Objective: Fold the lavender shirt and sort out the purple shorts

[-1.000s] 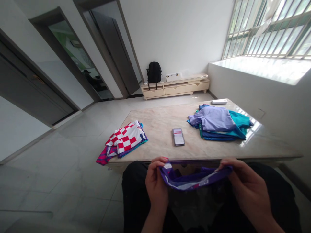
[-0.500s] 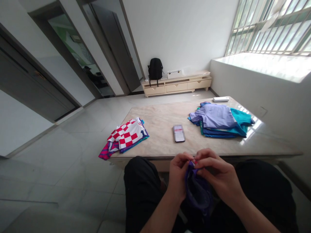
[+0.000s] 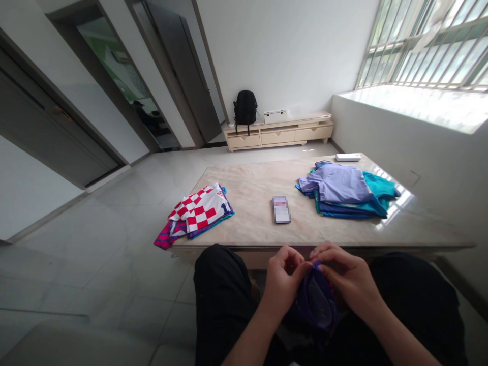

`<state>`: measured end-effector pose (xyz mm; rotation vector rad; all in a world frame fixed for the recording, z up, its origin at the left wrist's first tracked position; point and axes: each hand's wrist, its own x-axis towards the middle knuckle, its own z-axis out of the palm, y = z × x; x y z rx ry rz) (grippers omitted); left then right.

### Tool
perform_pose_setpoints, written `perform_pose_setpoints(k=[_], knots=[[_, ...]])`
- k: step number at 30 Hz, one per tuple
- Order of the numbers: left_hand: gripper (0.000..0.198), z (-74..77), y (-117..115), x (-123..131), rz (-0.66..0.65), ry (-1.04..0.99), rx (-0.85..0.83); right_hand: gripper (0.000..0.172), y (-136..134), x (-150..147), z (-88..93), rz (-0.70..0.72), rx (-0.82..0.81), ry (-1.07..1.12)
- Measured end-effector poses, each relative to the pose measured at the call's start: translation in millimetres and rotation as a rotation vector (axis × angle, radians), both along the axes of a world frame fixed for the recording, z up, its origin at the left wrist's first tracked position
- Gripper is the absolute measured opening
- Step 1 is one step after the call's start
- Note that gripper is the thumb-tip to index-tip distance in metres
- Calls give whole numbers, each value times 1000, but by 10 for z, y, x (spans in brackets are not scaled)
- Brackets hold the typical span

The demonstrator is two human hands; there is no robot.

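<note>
Between my knees a purple garment (image 3: 319,300) hangs bunched, its greyish inner side showing through a round opening. My left hand (image 3: 285,274) pinches its upper edge from the left, thumb against fingers. On the right side of the same edge, my right hand (image 3: 343,267) grips with thumb and curled fingertips. Both sets of fingertips nearly meet at the top of the cloth. A small patch of pink-red shows by the right fingers. What lies exactly under the fingertips is too small to make out.
A marble-topped table (image 3: 251,178) stands ahead. On it lie a red-and-white checked shirt (image 3: 202,211) on a pile at left, a phone (image 3: 281,209), a stack topped by a lilac shirt (image 3: 343,183), and a white device (image 3: 347,157). A black backpack (image 3: 245,108) sits on the low cabinet (image 3: 278,136).
Both hands and the purple garment have shifted slightly right and down. My left thumb now extends along the edge toward the right fingers. Things on the table have stayed put.
</note>
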<state>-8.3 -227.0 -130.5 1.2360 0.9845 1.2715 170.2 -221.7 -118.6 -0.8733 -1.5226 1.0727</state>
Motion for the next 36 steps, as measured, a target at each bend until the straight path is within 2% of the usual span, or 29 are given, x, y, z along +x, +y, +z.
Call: perform_pose_setpoints(k=[2, 5, 7, 9, 10, 11, 14, 16, 18, 19, 20, 23, 25, 29, 33, 36], knots=[[49, -21, -114, -71, -50, 57, 60, 2, -23, 27, -41, -48, 18, -1], [79, -112, -299, -123, -148, 73, 211, 1, -43, 41, -59, -165, 65, 22], [103, -212, -372, -104, -160, 124, 257, 3, -50, 36, -46, -249, 102, 16], [123, -306, -382, -55, -123, 195, 218, 4, -54, 24, -23, -315, 136, -27], [123, -337, -368, -28, -92, 233, 180, 4, -56, 16, -9, -343, 152, -56], [114, -353, -347, -5, -61, 270, 146, 5, -58, 6, 5, -372, 171, -91], [79, -318, -287, 33, -15, 379, 141, 5, -62, -27, 54, -483, 271, -207], [82, -268, -274, 43, -44, 417, 148, 7, -66, -47, 92, -544, 360, -282], [97, -242, -270, 56, -78, 399, 105, 9, -71, -52, 128, -563, 435, -332], [97, -243, -263, 61, -83, 371, 75, 10, -73, -43, 142, -547, 453, -346], [89, -251, -249, 63, -73, 336, 44, 10, -74, -24, 152, -516, 450, -353], [36, -296, -158, 25, -28, 235, -46, 7, -58, 92, 151, -389, 267, -331], [19, -315, -85, -40, -12, 194, -97, 16, -28, 197, 132, -342, 52, -291], [27, -314, -15, -164, -8, 167, -108, 36, 35, 331, 123, -259, -226, -167], [34, -314, -61, -151, -81, 102, -90, 37, 13, 287, 182, -271, -392, 53], [46, -329, -107, -85, -133, 150, -74, 37, -46, 219, 223, -308, -440, 118]])
